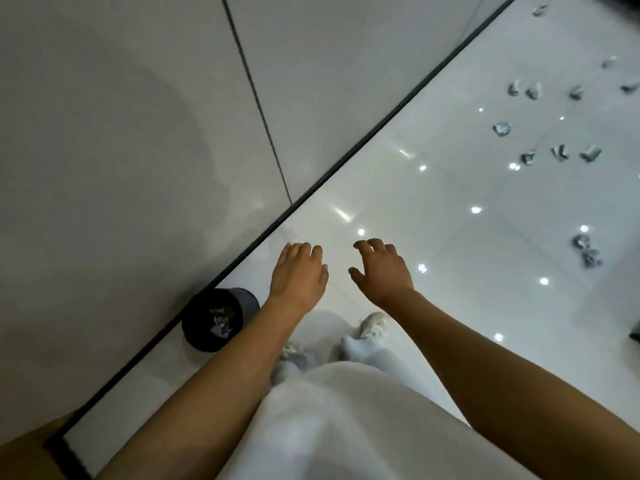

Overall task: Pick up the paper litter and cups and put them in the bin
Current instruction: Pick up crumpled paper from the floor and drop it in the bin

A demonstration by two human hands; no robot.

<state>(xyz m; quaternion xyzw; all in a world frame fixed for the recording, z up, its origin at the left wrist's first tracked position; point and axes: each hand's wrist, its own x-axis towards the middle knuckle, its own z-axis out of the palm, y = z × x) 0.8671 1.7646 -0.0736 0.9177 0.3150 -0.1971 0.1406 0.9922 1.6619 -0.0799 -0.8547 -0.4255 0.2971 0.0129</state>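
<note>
Both arms are being held out over the floor, the left hand [298, 271] and right hand [381, 270] loosely spread, holding nothing. The bin [219, 318] is sitting just behind the left fingers; the litter [559, 153] is lying well beyond the right fingers and should be approached first, then pinched piece by piece.

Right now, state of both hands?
Left hand: open, fingers relaxed, holding nothing.
Right hand: open, fingers loosely curled, holding nothing.
</note>
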